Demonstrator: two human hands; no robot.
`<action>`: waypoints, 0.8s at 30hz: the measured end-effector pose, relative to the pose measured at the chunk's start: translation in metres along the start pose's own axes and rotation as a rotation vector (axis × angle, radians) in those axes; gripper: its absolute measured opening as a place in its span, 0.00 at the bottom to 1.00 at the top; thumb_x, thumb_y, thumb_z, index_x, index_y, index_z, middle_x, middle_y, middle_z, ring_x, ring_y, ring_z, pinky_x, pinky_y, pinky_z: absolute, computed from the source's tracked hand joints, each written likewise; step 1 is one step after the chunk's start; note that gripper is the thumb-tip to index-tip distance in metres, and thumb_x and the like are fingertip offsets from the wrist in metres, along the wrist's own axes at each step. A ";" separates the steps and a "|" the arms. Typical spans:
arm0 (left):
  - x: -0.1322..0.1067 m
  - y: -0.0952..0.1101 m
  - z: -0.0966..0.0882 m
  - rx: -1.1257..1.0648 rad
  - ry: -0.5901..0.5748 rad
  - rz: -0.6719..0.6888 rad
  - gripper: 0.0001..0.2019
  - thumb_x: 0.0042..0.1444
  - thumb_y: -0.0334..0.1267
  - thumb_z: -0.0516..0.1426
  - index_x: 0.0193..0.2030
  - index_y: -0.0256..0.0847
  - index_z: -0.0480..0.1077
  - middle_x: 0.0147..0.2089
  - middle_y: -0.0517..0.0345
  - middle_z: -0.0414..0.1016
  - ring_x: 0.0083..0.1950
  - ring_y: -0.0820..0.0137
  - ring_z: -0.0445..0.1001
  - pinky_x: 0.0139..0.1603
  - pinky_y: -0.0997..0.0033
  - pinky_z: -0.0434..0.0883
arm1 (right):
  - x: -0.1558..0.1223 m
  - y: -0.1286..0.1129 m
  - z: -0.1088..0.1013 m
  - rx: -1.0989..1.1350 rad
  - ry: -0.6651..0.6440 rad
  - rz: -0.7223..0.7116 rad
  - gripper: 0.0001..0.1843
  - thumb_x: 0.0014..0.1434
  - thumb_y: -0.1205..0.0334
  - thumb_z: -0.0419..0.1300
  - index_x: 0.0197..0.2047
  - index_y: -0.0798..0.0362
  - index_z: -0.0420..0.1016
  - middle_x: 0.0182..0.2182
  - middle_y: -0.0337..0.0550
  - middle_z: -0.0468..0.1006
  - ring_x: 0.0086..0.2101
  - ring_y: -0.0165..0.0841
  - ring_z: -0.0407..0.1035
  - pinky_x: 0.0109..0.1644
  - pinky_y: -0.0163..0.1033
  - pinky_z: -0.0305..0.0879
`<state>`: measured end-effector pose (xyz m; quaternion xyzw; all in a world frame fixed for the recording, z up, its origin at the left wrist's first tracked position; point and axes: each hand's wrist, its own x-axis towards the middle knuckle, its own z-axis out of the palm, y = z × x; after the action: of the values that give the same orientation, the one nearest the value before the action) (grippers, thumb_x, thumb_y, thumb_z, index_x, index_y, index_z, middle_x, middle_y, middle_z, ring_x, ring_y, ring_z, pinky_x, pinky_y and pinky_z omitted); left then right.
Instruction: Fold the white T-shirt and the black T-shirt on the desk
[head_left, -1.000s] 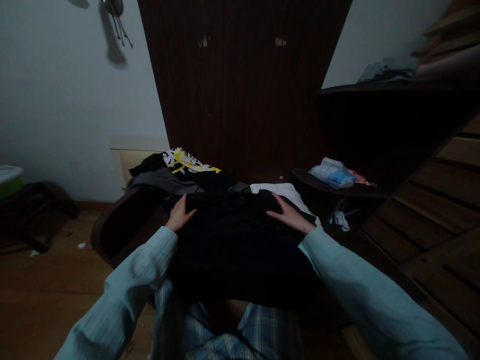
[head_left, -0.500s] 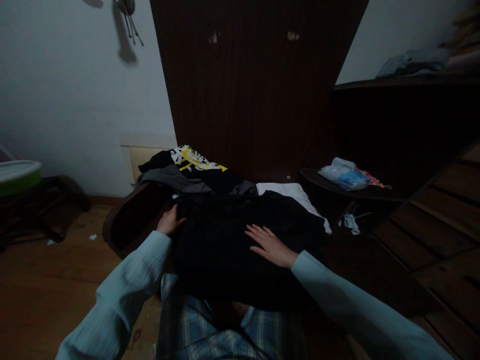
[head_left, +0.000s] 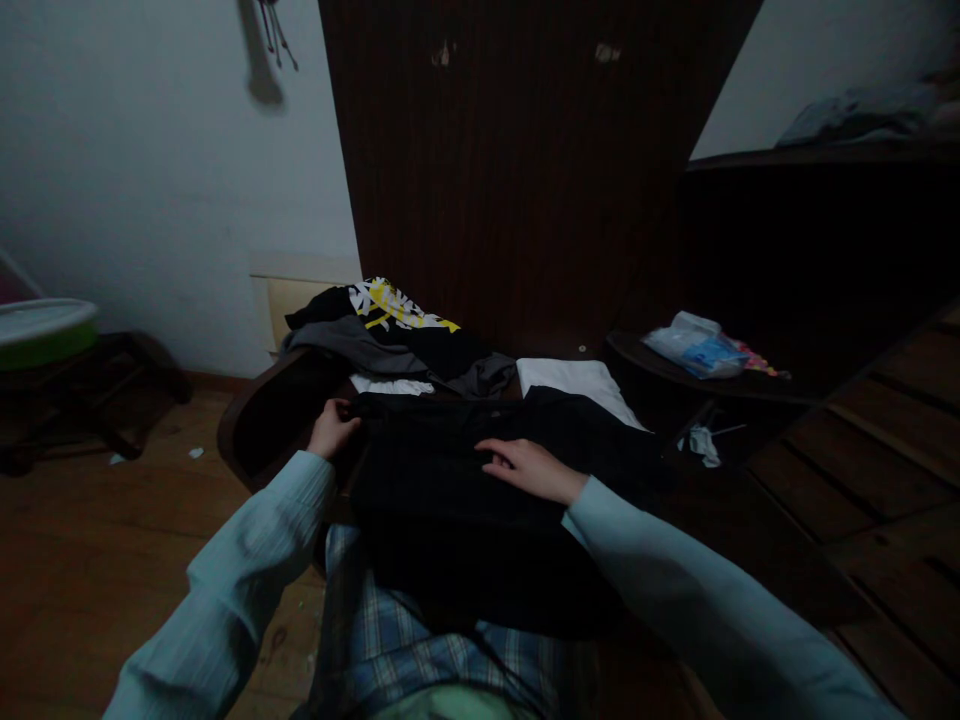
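A black garment (head_left: 450, 490) is spread over the dark wooden surface and hangs down over my lap; its kind is hard to make out in the dim light. At its far left corner, my left hand (head_left: 332, 430) is closed, fingers pinched on the cloth's edge. My right hand (head_left: 531, 468) rests on the garment right of its middle, index finger stretched out and the other fingers partly bent. No fold of cloth shows between them. Just beyond the garment lie a white cloth (head_left: 574, 385) and a smaller white piece (head_left: 394, 385).
A black shirt with a yellow and white print (head_left: 394, 305) and a grey cloth (head_left: 345, 345) lie heaped at the back left. On a low shelf at right sits a plastic packet (head_left: 694, 345). A green-sided basin (head_left: 49, 335) stands on a stool at far left.
My left hand has moved slightly up and closed on the garment's corner. My right hand, flat before, has bent its fingers and shifted slightly up. The far edge has drawn back, baring more white cloth.
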<state>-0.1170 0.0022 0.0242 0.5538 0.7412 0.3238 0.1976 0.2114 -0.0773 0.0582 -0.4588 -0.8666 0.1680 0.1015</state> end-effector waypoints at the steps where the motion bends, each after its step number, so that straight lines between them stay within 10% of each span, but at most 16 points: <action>1: -0.002 0.000 0.004 -0.026 0.063 0.010 0.17 0.44 0.32 0.55 0.43 0.38 0.60 0.41 0.52 0.68 0.44 0.64 0.71 0.44 0.66 0.68 | 0.013 -0.003 0.003 -0.010 0.026 0.028 0.20 0.58 0.57 0.51 0.54 0.50 0.62 0.31 0.40 0.76 0.32 0.31 0.70 0.36 0.34 0.63; 10: -0.001 -0.016 0.016 -0.118 0.336 0.183 0.17 0.39 0.32 0.59 0.39 0.39 0.61 0.40 0.53 0.62 0.50 0.61 0.65 0.53 0.59 0.64 | 0.100 -0.012 0.014 -0.197 0.081 0.194 0.10 0.51 0.63 0.56 0.38 0.53 0.72 0.35 0.49 0.76 0.39 0.41 0.70 0.41 0.40 0.63; 14: 0.005 -0.022 0.017 -0.167 0.345 0.222 0.19 0.36 0.30 0.60 0.38 0.41 0.62 0.39 0.56 0.62 0.49 0.62 0.65 0.53 0.58 0.64 | 0.126 -0.003 -0.002 -0.111 0.217 0.274 0.21 0.57 0.63 0.49 0.53 0.59 0.61 0.47 0.57 0.71 0.48 0.40 0.65 0.48 0.42 0.60; 19: 0.008 -0.024 0.020 -0.170 0.335 0.239 0.21 0.36 0.27 0.58 0.41 0.39 0.62 0.40 0.54 0.65 0.51 0.60 0.65 0.52 0.57 0.64 | 0.121 -0.002 0.018 0.024 0.377 0.160 0.39 0.54 0.52 0.54 0.63 0.58 0.42 0.63 0.58 0.43 0.61 0.42 0.42 0.60 0.47 0.46; 24: 0.008 -0.025 0.022 -0.213 0.342 0.319 0.24 0.39 0.25 0.53 0.47 0.39 0.62 0.45 0.52 0.67 0.52 0.61 0.66 0.55 0.58 0.63 | 0.094 -0.003 0.053 -0.046 0.178 0.062 0.32 0.57 0.50 0.49 0.61 0.55 0.52 0.61 0.53 0.50 0.61 0.41 0.42 0.61 0.49 0.41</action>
<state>-0.1217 0.0109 -0.0085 0.5769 0.6290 0.5160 0.0727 0.1393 -0.0113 0.0120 -0.5006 -0.8432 0.1098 0.1625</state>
